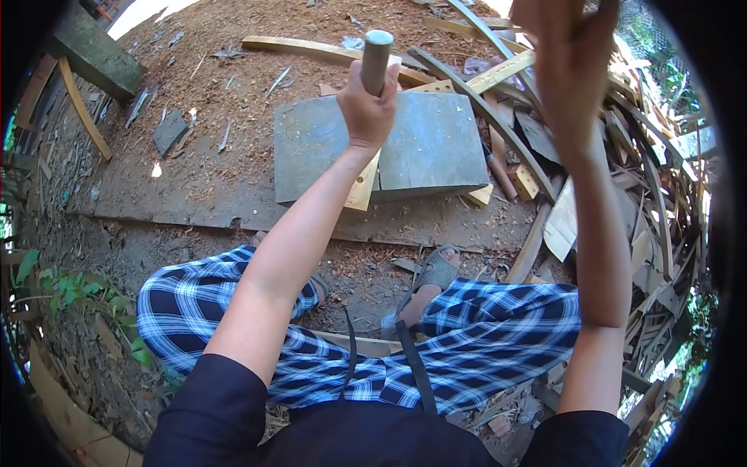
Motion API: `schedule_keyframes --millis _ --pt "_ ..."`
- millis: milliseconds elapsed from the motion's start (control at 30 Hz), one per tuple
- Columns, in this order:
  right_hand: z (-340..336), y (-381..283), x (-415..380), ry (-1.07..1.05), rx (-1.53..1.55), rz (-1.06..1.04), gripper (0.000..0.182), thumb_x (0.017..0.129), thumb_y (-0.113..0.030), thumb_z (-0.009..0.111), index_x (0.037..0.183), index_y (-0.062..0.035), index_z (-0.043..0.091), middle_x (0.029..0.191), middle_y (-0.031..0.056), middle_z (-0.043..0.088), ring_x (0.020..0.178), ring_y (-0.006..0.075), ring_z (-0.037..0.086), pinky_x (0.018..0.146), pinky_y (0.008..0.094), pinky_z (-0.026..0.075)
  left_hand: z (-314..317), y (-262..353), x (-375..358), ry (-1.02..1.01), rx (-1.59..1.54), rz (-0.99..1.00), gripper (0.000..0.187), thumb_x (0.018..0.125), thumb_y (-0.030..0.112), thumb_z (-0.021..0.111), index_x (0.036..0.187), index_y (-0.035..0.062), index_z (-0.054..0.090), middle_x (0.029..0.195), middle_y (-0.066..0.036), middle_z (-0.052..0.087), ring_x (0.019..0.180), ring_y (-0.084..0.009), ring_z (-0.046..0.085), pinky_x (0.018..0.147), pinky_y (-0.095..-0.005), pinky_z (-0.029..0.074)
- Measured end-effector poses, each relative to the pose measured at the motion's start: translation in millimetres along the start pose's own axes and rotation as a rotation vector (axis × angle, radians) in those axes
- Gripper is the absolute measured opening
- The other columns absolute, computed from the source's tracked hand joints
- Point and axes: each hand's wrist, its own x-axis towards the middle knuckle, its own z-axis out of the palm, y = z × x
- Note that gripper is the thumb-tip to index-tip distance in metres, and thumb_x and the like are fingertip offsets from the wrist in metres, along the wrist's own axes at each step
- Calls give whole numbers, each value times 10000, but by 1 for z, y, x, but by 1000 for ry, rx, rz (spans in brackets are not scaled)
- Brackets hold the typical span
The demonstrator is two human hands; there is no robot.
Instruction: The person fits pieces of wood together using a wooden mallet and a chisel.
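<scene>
My left hand (366,109) is closed around a chisel-like tool (377,64) with a thick round handle, held upright. Its pale flat end faces up, and its lower end is hidden behind the hand. Under my left wrist, a yellowish wood piece (361,193) with a small hole lies across the grey block (436,144). My right hand (572,70) is raised at the top right, close to the camera and smeared by motion. The frame edge cuts it off, so I cannot make out its fingers or whether it holds something.
More wood pieces with holes (523,182) lie right of the block. Long wooden strips and offcuts (498,74) pile up along the right side. Brown shavings (210,101) cover the ground behind. A concrete post (97,50) stands at the upper left. My sandalled foot (436,272) is before the block.
</scene>
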Motion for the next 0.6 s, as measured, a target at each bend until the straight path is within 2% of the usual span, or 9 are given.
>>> schedule_keyframes --millis 133,267,333,367,400,433,467,533,600 --pt "17 -12 -55 -453 -117 595 614 916 -501 647 1217 21 532 758 128 645 612 161 606 565 307 483 -8 -7 -4 -46 66 -12 286 885 221 735 865 35 520 647 -134 623 575 -290 654 548 -349 491" --pt "-9 -50 15 282 -45 186 276 1001 -253 532 1119 -11 593 773 53 631 607 101 587 502 243 448 -6 -8 -4 -31 35 -20 305 894 261 727 876 27 532 643 -139 618 574 -285 651 550 -357 486" --pt "-7 -38 22 345 -47 -216 268 1001 -242 523 1130 -18 591 786 61 636 650 132 621 551 251 479 -6 -7 0 -26 81 17 309 895 272 727 881 29 536 644 -137 618 576 -288 653 553 -361 487" --pt "4 -41 12 255 141 -157 282 998 -235 517 1166 -14 564 811 108 656 725 180 660 631 249 510 -5 -5 0 -11 59 18 308 894 269 727 873 30 534 646 -127 618 574 -279 651 554 -364 486" --pt "19 -27 -12 25 -268 150 369 980 -293 536 1212 -8 514 868 203 678 824 288 689 750 336 547 -3 -6 2 -28 51 27 308 894 269 727 873 30 534 646 -127 618 574 -279 651 554 -364 486" --pt "18 -15 -27 -631 -551 272 453 952 -364 559 1203 11 512 924 283 669 882 390 676 814 453 529 -2 -9 3 -16 51 77 303 893 265 728 875 31 535 647 -122 620 573 -270 650 555 -366 486" --pt "26 -20 -29 -620 -427 522 487 932 -412 569 1156 20 560 956 300 664 933 456 650 860 535 484 -3 -11 -1 -12 50 120 299 892 260 729 878 32 537 648 -116 622 572 -262 648 556 -367 486" --pt "11 -36 -7 -609 -127 752 447 960 -339 558 1199 39 544 871 181 676 749 246 673 672 377 533 -7 -13 2 -78 69 25 269 886 229 731 917 30 554 674 -115 642 583 -271 652 572 -368 490" --pt "32 -19 -26 -242 132 719 396 982 -261 537 1259 21 525 886 115 667 687 161 634 600 296 514 -8 -14 0 -50 64 68 261 886 227 729 923 29 563 686 -120 646 603 -285 660 586 -376 494"
